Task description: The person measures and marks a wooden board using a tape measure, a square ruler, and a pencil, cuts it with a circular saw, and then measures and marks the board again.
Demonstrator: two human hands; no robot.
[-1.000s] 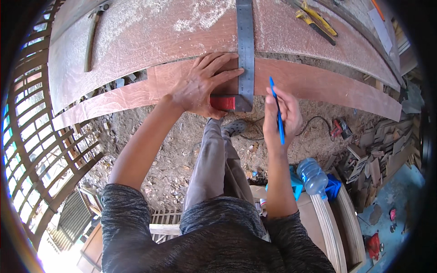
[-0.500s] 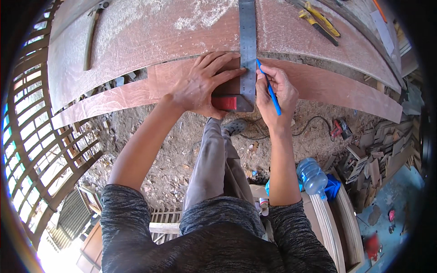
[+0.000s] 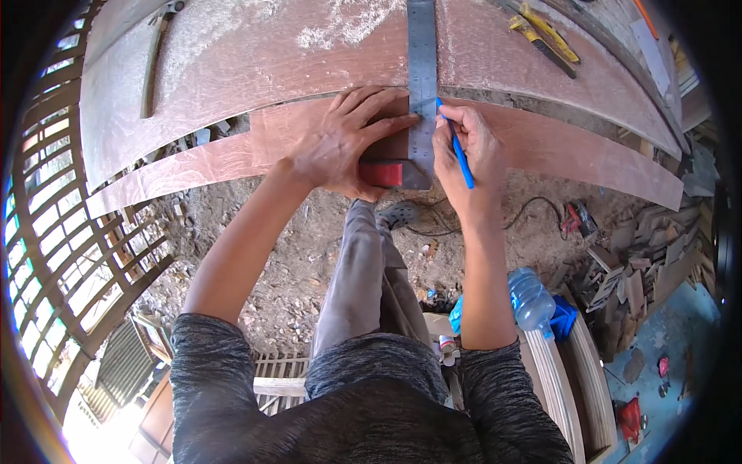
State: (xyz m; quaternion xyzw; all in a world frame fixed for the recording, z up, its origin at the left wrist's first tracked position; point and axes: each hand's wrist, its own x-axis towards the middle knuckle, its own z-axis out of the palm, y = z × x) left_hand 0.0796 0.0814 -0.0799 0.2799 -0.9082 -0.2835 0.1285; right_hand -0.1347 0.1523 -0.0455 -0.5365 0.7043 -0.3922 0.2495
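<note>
My left hand [image 3: 336, 143] presses a try square against a narrow reddish plywood strip [image 3: 572, 148], with its thumb by the square's red-and-dark stock [image 3: 386, 174] and its fingers spread towards the blade. The try square's metal blade [image 3: 422, 66] runs away from me across the strip and onto a larger plywood board [image 3: 255, 66]. In my right hand [image 3: 483, 158] is a slim blue pen [image 3: 461, 151], pinched between thumb and fingers. Its tip meets the right edge of the blade, close to the strip's far edge.
A hammer [image 3: 154, 69] lies on the dusty board at left, and yellow-handled pliers [image 3: 545, 42] at right. Below the strip, a corded red tool [image 3: 572, 220] rests on the dirt floor. Wood offcuts [image 3: 630, 271] and a clear water jug [image 3: 532, 298] are at lower right.
My right hand and the pen have shifted slightly away from me along the blade's edge. My left hand and the try square hold their place.
</note>
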